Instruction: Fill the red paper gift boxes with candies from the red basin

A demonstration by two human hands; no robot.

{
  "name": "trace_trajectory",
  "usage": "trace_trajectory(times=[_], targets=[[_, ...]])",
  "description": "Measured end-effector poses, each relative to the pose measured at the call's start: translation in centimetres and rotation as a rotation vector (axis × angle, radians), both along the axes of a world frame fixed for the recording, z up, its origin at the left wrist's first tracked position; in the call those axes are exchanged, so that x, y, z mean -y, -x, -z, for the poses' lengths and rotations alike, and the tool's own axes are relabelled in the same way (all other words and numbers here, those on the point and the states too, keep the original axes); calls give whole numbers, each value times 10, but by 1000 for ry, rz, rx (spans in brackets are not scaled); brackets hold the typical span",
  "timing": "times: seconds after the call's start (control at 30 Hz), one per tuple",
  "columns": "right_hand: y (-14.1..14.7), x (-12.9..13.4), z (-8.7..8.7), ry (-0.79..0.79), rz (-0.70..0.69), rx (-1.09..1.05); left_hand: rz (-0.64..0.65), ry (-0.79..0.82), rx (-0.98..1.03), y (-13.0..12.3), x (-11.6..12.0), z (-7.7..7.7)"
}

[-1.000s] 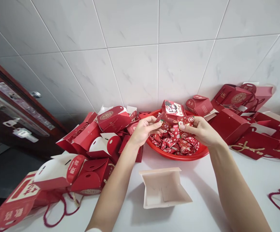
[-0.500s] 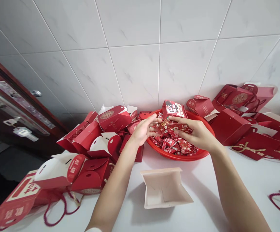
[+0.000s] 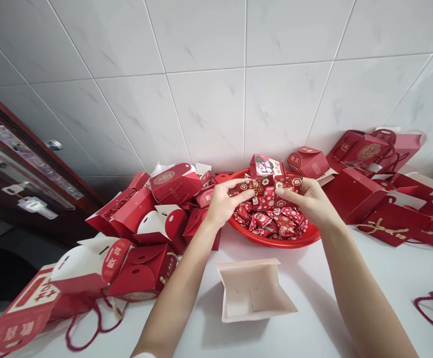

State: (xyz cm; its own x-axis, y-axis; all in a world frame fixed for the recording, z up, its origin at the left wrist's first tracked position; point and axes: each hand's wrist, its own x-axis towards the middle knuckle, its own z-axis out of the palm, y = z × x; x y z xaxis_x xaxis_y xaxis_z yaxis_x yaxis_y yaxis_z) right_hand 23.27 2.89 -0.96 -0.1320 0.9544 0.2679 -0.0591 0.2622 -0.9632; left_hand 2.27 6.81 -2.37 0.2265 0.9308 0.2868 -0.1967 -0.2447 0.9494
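Over the red plastic basin (image 3: 276, 243), my left hand (image 3: 223, 204) pinches a red-and-gold wrapped candy packet (image 3: 260, 185) between thumb and fingers. My right hand (image 3: 312, 200) grips a similar red patterned packet (image 3: 290, 183), its thumb across the lower left part. The two packets are held up side by side, nearly touching. Below them, many small red wrapped candies (image 3: 272, 222) fill the basin. In front of the basin, between my forearms, an open paper box (image 3: 254, 293) shows its pale, bare inside.
Red gift boxes (image 3: 175, 184) crowd the left of the white table (image 3: 306, 318), some with open flaps and rope handles. More red gift boxes (image 3: 358, 196) are piled at the right. A tiled wall (image 3: 205, 114) stands behind. Keys (image 3: 37, 205) hang from a door at far left.
Both hands have closed on candy packets and lifted them slightly above the pile. Earlier, the fingers were spread among the candies. The open box has stayed in place.
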Motion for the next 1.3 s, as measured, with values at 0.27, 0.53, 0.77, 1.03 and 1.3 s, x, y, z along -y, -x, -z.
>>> trace_trajectory(times=[0.27,0.53,0.77,1.03,1.3], targets=[[4,-3,3,42,68,-4,-33,1,-87,-5,3,1],[2,-4,1,84,113,-100,17,15,2,-13,6,1],[-1,-3,0,98,110,-132,34,93,62,-15,5,2],[1,0,-3,61,78,-30,39,-79,-133,-12,12,-5],[2,-2,-1,80,68,-120,-48,-150,-96,-15,10,0]])
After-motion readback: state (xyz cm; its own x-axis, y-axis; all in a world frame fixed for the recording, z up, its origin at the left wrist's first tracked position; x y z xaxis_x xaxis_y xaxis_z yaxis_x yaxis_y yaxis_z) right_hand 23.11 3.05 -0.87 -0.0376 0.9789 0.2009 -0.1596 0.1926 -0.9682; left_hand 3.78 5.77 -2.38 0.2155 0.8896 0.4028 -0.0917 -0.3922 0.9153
